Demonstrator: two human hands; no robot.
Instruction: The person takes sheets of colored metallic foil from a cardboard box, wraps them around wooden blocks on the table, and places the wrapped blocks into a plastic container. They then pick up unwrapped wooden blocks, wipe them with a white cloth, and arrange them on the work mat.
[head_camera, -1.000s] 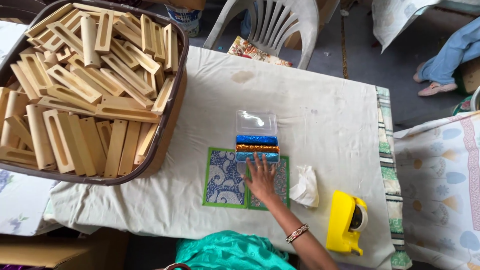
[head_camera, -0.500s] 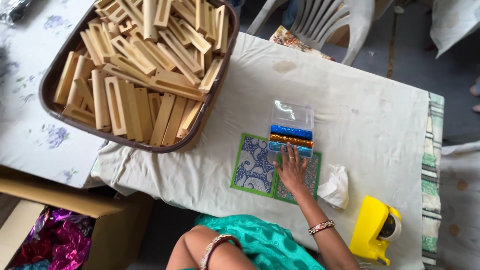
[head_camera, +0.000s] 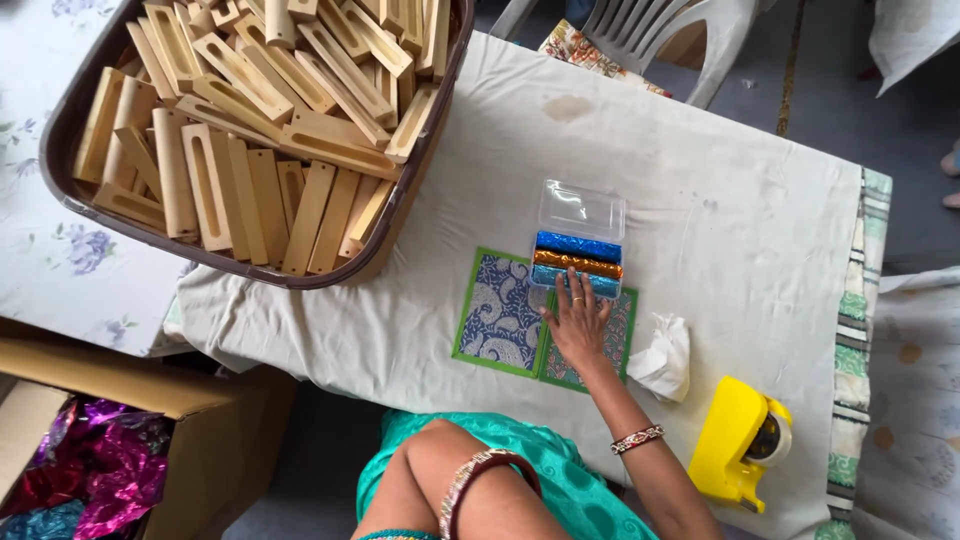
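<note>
My right hand (head_camera: 577, 322) lies flat, fingers spread, on a green-bordered patterned card (head_camera: 498, 312) that sits on the cloth-covered table (head_camera: 700, 210). Its fingertips touch the near edge of a small clear plastic box (head_camera: 580, 215). The box holds a blue, an orange and a light blue foil-wrapped roll (head_camera: 577, 264). The hand grips nothing. My left forearm with a bangle (head_camera: 470, 490) crosses the bottom of the view above my teal garment; the left hand itself is out of frame.
A large brown tub (head_camera: 420, 190) full of slotted wooden blocks sits at the table's left. A crumpled white tissue (head_camera: 665, 358) and a yellow tape dispenser (head_camera: 735, 442) lie to the right. A cardboard box (head_camera: 130, 400) with shiny foil stands lower left, a plastic chair (head_camera: 650, 30) beyond.
The view has swung left and down, bringing the cardboard box and my left forearm into sight. My right hand has stayed on the patterned card by the clear box.
</note>
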